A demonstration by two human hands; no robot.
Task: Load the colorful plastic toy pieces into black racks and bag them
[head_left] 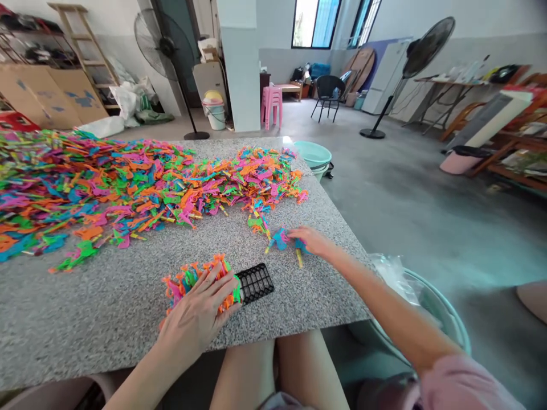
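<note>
My left hand (199,307) lies with its fingers stretched over a packed row of small plastic toys (187,280) in orange, green, pink and blue. These toys stand close together at one end of a black plastic rack (256,283), whose bare right end shows open cells. Farther right, my right hand (313,239) closes its fingers around small blue toys; exactly how many is hidden. A blue toy (280,238) with a pink bit beside it lies at the fingertips. Below the palm a yellow stick end (299,258) pokes out.
A long heap of mixed coloured toys (141,182) spreads across the back and left of the speckled stone table (128,307). Loose green and orange toys (256,223) trail toward my right hand. A tub with clear plastic bags (397,279) stands at the right edge; a green basin (313,152) stands beyond.
</note>
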